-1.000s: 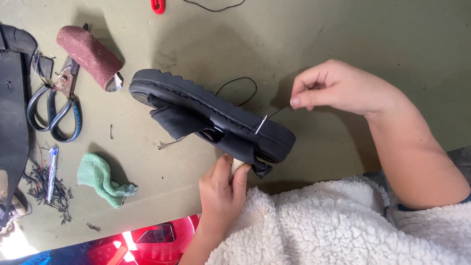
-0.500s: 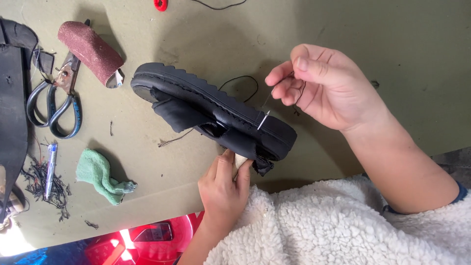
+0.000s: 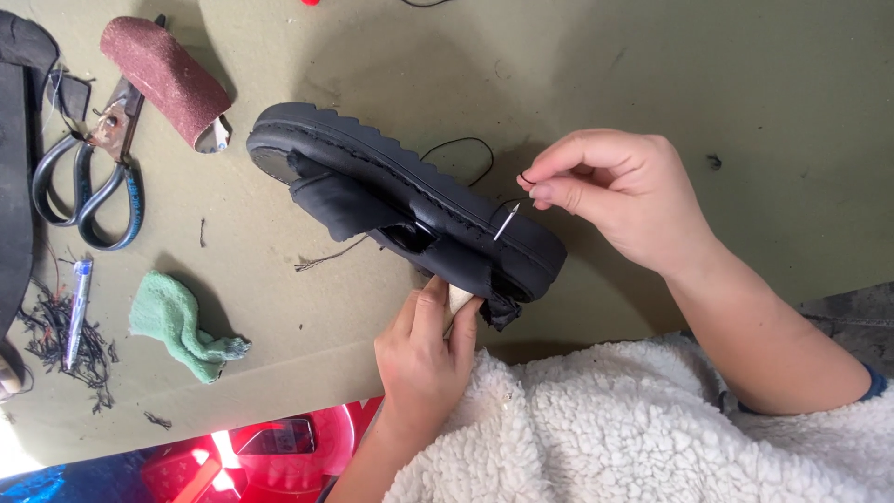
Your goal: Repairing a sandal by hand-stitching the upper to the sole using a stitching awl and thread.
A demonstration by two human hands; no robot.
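Sandal: a black thick-soled sandal [image 3: 410,200] lies tilted on its side on the olive counter [image 3: 652,65], near the front edge, with the ridged sole turned up and away from the person.
Needle: a metal needle or awl tip [image 3: 506,222] stands out of the sole edge near the heel end, at a slant.
Thread: a thin black thread [image 3: 466,149] loops on the counter behind the sole and runs to the fingers.
Right hand: the right hand [image 3: 619,200] is just beside the heel end, fingers curled narrow, thumb and forefinger pinched on the thread (the pinch point is very small in the picture).
Left hand: the left hand [image 3: 424,349] is under the sandal, closed around a pale wooden handle [image 3: 459,298], probably of an awl; its fingertips touch the black strap.
Doing the step well: I judge the stitch goes best if the thread is drawn straight along the needle line, with even tension, while the left hand keeps the sole steady so that the hole does not tear.
Around: scissors [image 3: 88,177], a roll of red-brown sandpaper [image 3: 163,79], a green cloth [image 3: 177,321] and a small pen-like tool [image 3: 77,307] among thread scraps lie well apart at the left.
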